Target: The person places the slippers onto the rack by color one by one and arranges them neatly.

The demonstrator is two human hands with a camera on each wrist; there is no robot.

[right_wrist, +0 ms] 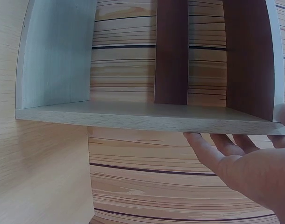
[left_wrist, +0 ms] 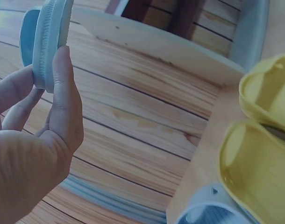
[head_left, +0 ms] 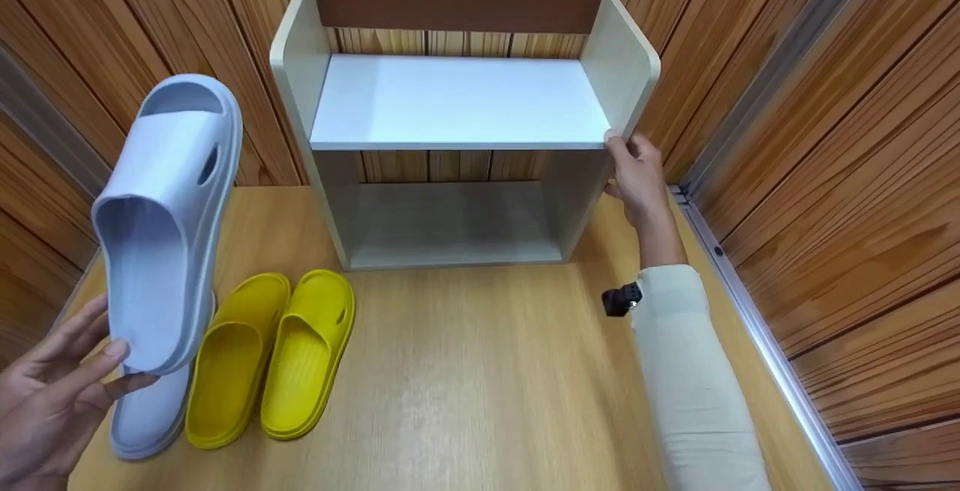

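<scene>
- Left grip [head_left: 60,397]: clamped on pale slipper [head_left: 165,161], heel end; toe end above it.
- Right grip [head_left: 637,176]: clamped on rack [head_left: 461,146], side edge.
- Step, probably: slipper lifted for shelving, rack steadied.
- Next likely calls for levelling slipper, bringing it rightward of left grip, onto rack.

Lt-gry slipper [head_left: 154,243], yel pair [head_left: 307,371], wht shelf [head_left: 461,100].

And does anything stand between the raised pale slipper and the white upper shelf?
The left side panel might block the pale slipper from the side; at the open front of the white upper shelf, only the right hand shows, by the right corner.
</scene>
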